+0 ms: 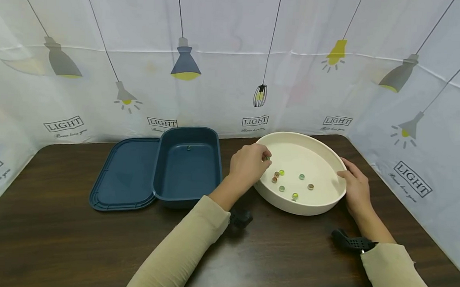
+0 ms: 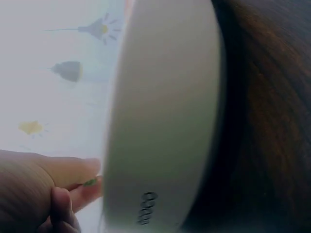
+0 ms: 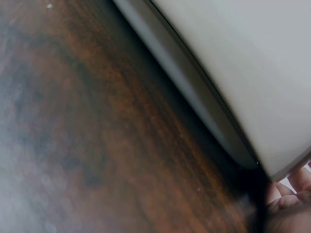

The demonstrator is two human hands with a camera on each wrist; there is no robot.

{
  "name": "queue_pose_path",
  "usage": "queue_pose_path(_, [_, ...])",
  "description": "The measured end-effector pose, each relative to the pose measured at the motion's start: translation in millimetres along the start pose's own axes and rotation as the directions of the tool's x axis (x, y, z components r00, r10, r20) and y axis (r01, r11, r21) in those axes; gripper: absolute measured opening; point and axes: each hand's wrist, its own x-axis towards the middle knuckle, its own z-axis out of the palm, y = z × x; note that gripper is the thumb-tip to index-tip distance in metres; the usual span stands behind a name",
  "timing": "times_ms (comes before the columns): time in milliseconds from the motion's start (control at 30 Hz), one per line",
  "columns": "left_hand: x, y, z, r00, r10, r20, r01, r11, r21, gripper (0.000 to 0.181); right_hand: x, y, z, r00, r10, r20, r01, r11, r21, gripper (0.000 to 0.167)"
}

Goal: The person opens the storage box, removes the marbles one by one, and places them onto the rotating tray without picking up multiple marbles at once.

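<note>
A round cream tray (image 1: 296, 153) with a raised rim stands at the right of the table, tilted slightly. Several glass marbles (image 1: 301, 176), green, yellow and reddish-brown, lie on its floor. At the tray's left rim my left hand (image 1: 249, 162) pinches a greenish marble (image 2: 90, 182) between thumb and finger. My right hand (image 1: 355, 187) grips the opposite side, thumb over the rim and fingers outside; the right wrist view catches only some fingers (image 3: 299, 179) under the tray's edge. Left of the tray, a dark blue rectangular container (image 1: 187, 173) holds a single marble (image 1: 188, 148).
A flat blue lid (image 1: 128, 173) lies left of the container, which overlaps its edge. Behind the dark wooden table (image 1: 72, 248) hangs a white curtain (image 1: 220, 21) printed with lamps. A black wrist device (image 1: 351, 241) sits on my right wrist.
</note>
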Motion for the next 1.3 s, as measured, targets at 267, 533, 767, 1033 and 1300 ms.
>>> queue_pose_path(267, [11.1,3.3,18.9,0.993,0.093,0.067,-0.095,0.995,0.033,0.021,-1.8,4,-3,1.0,0.001,-0.006,0.0,1.0,0.024,0.055])
queue_pose_path(533, [22.1,9.6,32.8,0.984,0.105,0.143,-0.121,0.987,0.109,0.019,-2.5,4,-1,1.0,0.002,-0.006,-0.002,1.0,0.022,0.054])
queue_pose_path(767, [25.6,9.5,38.2,0.985,0.088,0.15,-0.113,0.98,0.162,0.021,-2.8,-2,0,1.0,-0.002,-0.008,0.002,0.998,0.064,0.054])
queue_pose_path(1033, [31.1,11.0,39.2,0.984,0.065,0.167,-0.099,0.973,0.21,0.021,-1.2,-5,0,1.0,0.007,-0.009,-0.007,1.0,0.018,0.054])
queue_pose_path(1300, [31.3,8.9,43.6,0.982,0.061,0.18,-0.1,0.972,0.211,0.02,-3.1,-2,0,1.0,0.004,-0.002,-0.004,1.0,0.023,0.055])
